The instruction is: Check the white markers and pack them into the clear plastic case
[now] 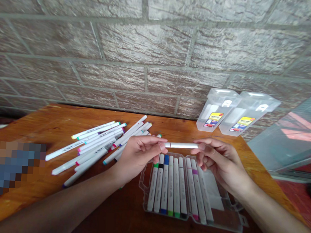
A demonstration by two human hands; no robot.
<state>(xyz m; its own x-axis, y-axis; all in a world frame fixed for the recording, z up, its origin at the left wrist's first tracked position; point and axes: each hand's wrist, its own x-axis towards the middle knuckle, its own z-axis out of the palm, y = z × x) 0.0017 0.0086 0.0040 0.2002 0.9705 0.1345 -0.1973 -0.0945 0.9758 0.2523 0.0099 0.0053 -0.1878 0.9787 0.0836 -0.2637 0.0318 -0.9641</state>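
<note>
A white marker (183,145) is held level above the table, one end in each hand. My left hand (139,152) pinches its left end between thumb and fingers, close to a thin dark ring. At the other end, my right hand (218,156) grips it with the thumb and curled fingers. Below lies an open clear plastic case (230,221) with several markers (171,188) laid side by side, with coloured bands and ends. Part of the case's right half shows a white piece, partly behind my right hand. A loose pile of markers (100,150) spreads left of my left hand.
Two translucent plastic containers (211,109) with yellow labels stand at the table's back right, against the brick wall (138,51). The wooden table (176,127) ends at the wall. A blurred-out patch (10,173) covers something at the left edge.
</note>
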